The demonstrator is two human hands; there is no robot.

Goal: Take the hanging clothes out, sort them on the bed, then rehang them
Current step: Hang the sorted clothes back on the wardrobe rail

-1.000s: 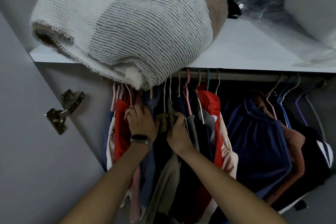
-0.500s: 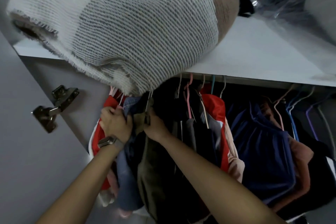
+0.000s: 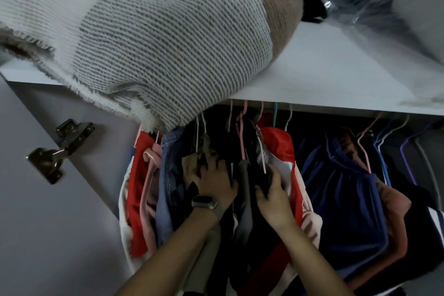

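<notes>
Under the white shelf [image 3: 336,84], both hands dig into hanging clothes [image 3: 341,194]: left hand [image 3: 213,182] grabs dark cloth, right hand [image 3: 274,197] at three o'clock pinches too.

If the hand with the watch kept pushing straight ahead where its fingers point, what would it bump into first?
The left hand points up and into the packed hanging clothes. It already touches dark and olive fabric, so more of those garments would likely come first, then their hanger hooks. How deep the wardrobe goes behind them is unclear.

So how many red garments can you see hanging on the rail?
2. One red garment hangs at the far left of the rail, beside the pink one; the other red garment hangs mid-rail, just right of the right hand. More may be hidden.
</notes>
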